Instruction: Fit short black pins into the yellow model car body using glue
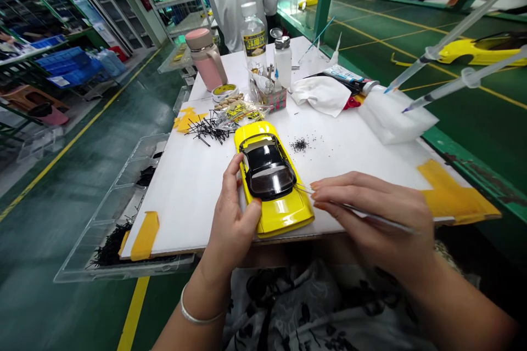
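Note:
A yellow model car body (284, 214) with dark windows lies near the table's front edge. My left hand (234, 214) grips its left side, with the thumb on the yellow shell near the window. Between the fingers of my right hand (370, 205) is a pair of thin metal tweezers (381, 218). Their tip meets the right side of the car, beside the dark window. Whether the tip holds a small part is too fine to see. Tiny black pieces (300, 145) are scattered on the white board (349, 145) just beyond the car.
Black sprue-like sticks (209, 129) and a bag of yellow parts (242, 112) lie behind the car. A pink flask (206, 60), bottle (253, 38) and white cloth (321, 94) stand farther back. Syringes (444, 88) rest in a white foam block (395, 115). A person (241, 0) is beyond.

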Available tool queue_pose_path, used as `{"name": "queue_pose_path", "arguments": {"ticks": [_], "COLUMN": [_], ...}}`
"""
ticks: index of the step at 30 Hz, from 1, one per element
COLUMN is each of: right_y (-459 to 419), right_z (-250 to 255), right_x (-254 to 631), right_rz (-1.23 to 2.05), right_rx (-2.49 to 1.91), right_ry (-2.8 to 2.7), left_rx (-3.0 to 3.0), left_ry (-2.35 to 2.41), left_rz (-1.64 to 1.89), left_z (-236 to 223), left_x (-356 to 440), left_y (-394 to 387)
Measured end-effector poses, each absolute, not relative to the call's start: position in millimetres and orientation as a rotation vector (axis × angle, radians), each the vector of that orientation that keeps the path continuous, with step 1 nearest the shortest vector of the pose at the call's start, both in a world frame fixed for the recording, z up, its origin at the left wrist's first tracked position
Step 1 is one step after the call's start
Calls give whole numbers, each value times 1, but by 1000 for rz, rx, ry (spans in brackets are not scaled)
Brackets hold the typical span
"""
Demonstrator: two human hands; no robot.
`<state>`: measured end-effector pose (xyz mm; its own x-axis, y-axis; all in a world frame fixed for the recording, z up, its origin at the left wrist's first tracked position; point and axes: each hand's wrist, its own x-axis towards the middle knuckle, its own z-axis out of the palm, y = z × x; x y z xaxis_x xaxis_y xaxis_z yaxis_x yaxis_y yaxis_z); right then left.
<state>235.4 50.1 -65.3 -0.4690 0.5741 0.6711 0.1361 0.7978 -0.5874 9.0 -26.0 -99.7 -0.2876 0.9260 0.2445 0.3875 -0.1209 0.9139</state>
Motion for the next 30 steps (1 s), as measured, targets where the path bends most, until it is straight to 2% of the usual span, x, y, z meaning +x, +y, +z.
{"name": "queue_pose_path", "arguments": {"ticks": [4,7,16,23,30], "right_y": [66,78,106,145,175], "right_z": [-62,-65,-51,-31,-51], "right_x": [259,271,282,260,238], "right_rz": [454,432,872,982,946], "right_rx": [-761,-880,-890,-975,-971], "right_ry": [-2007,-2109,-2260,-2037,-1974], "left_rx": [1366,1290,1281,1257,1147], "left_ry": [1482,1540,1695,1778,1753], "left_rz": [1502,1507,1403,1404,1494], "left_z": [-101,-101,-93,-96,-91], "left_x": [3,4,11,13,15], "left_y": [-30,-29,-28,-32,-37]}}
